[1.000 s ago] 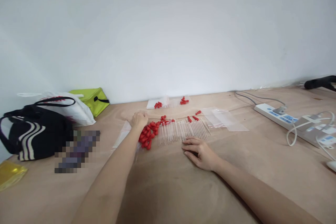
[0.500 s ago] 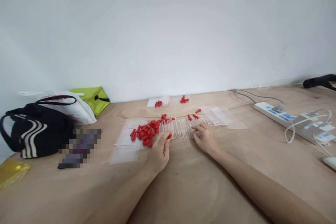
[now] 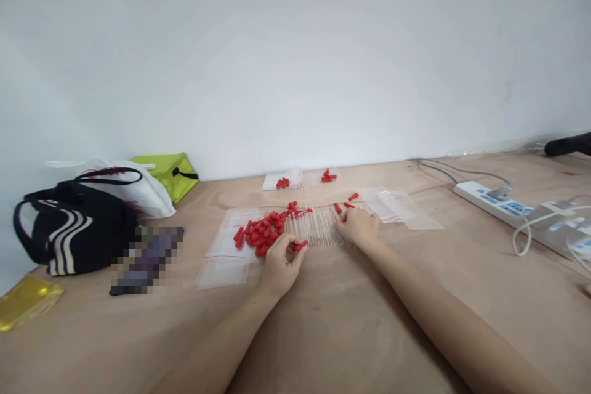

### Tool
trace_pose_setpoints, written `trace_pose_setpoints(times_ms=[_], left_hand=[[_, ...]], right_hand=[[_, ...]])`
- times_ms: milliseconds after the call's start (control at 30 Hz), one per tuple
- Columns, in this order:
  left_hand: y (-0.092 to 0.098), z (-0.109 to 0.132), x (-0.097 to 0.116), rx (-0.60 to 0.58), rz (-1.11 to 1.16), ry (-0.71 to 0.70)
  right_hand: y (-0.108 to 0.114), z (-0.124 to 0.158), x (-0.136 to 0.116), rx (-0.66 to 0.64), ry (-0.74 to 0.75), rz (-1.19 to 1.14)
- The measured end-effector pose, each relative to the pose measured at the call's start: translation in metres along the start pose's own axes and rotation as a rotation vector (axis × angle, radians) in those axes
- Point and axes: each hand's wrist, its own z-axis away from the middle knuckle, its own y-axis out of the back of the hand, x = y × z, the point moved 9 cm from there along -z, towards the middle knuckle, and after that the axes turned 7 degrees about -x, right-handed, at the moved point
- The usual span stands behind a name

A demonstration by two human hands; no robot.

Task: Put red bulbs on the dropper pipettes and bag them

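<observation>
Left hand had 1 red bulb pinched between thumb and fingers, at the near-left edge of the clear tubes. Right hand curled over their right end; I couldn't tell whether its fingers gripped a tube. Red pile sat just left. Tabletop gave room nearside, and rightward to the power strip.

Light is soft and fairly even; the wall looks palest above the middle of the counter's far edge and greyer toward the top. Soft-edged shadows lie along both forearms. A yellow pouch at the counter's left edge catches a glint. Wide-angle stretch distorts the sides, the thin clear tubes blur together, and blocky pixels mask a patch on the left.
</observation>
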Motion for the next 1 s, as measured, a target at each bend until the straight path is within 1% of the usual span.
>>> trace_pose_setpoints(times_ms=[67, 133, 233, 267, 333, 400, 467, 533, 633, 800, 1000], left_hand=[[-0.004, 0.000, -0.005, -0.018, 0.071, 0.030], [-0.007, 0.001, -0.012, -0.028, 0.144, 0.066], [-0.010, 0.003, -0.018, -0.031, 0.209, 0.101], [-0.010, 0.003, -0.018, -0.026, 0.216, 0.104], [-0.006, 0.003, -0.018, -0.011, 0.193, 0.101], [-0.001, 0.002, -0.014, 0.007, 0.117, 0.087], [0.003, 0.000, -0.009, 0.016, 0.026, 0.054], [0.003, -0.002, -0.002, -0.001, -0.034, -0.001], [-0.002, -0.002, 0.007, -0.049, -0.092, -0.068], [-0.005, 0.000, 0.007, -0.073, -0.204, -0.040], [-0.006, 0.001, 0.009, -0.088, -0.188, -0.066]], right_hand=[[-0.002, -0.001, -0.004, 0.004, 0.016, 0.050], [-0.002, -0.002, -0.007, 0.033, 0.041, 0.071], [0.004, 0.002, -0.007, 0.146, 0.122, 0.003], [0.008, 0.007, -0.007, 0.190, 0.185, -0.063], [0.013, 0.021, -0.008, 0.241, 0.372, -0.251], [0.015, 0.041, -0.009, 0.239, 0.573, -0.444], [0.014, 0.061, -0.006, 0.240, 0.681, -0.546], [0.011, 0.075, -0.005, 0.245, 0.728, -0.580], [0.007, 0.086, -0.011, 0.240, 0.772, -0.566], [0.001, 0.089, -0.026, 0.203, 0.821, -0.447], [-0.004, 0.091, -0.029, 0.165, 0.836, -0.387]])
